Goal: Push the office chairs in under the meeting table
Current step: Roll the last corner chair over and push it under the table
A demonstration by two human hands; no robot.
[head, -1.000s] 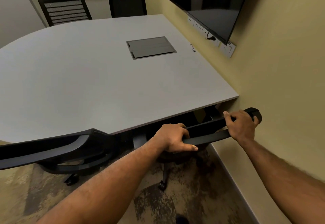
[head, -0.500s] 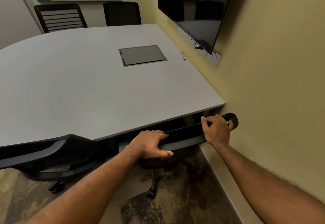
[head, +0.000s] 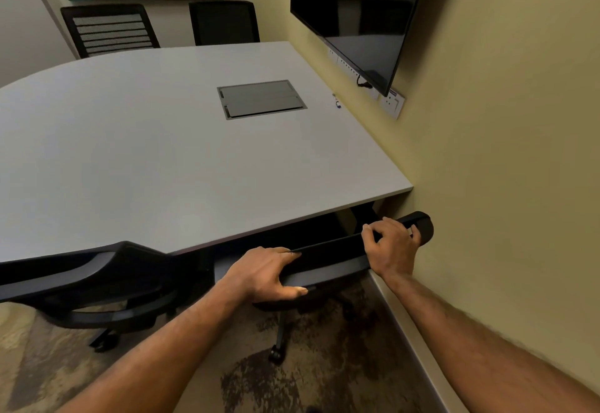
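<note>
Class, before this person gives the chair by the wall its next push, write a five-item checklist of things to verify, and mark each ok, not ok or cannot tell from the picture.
1. Grip of left hand on the chair backrest: ok, fingers curled over its top.
2. Grip of right hand: ok, near the wall end.
3. Room to push: ok, backrest lies outside the table edge.
4. Gap to the wall: cannot tell, backrest end looks very close.
5. Space under the table for the castor: cannot tell, dark there.
</note>
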